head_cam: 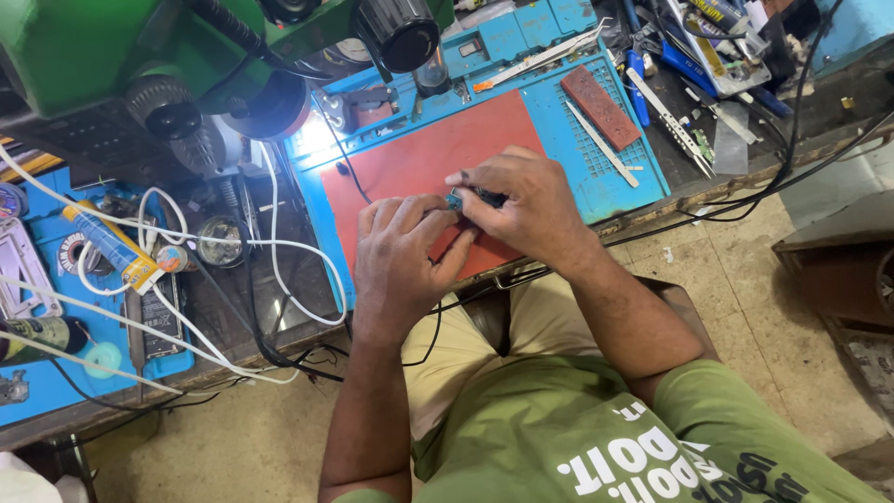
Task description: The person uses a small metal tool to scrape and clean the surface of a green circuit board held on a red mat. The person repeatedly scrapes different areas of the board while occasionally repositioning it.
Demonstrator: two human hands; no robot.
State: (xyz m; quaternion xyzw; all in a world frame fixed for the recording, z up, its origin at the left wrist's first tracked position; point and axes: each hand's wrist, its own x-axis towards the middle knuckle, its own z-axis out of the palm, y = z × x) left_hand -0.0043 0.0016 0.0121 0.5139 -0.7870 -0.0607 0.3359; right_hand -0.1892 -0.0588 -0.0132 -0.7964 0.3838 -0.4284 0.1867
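A small blue part (455,198), too small to tell its kind, sits pinched between the fingertips of both hands above the red mat (419,163). The left hand (402,256) curls around it from below, fingers closed on its near edge. The right hand (523,205) closes on its far edge, where something dark shows under the fingers. The red mat lies on a blue work mat (596,177) on the desk (233,307). A red-brown block (601,106) and metal tweezers (602,144) rest on the blue mat's gridded part. White cables (279,261) loop to the left, near a yellow-and-blue tube (110,247). A green microscope (140,47) stands over the desk's far left.
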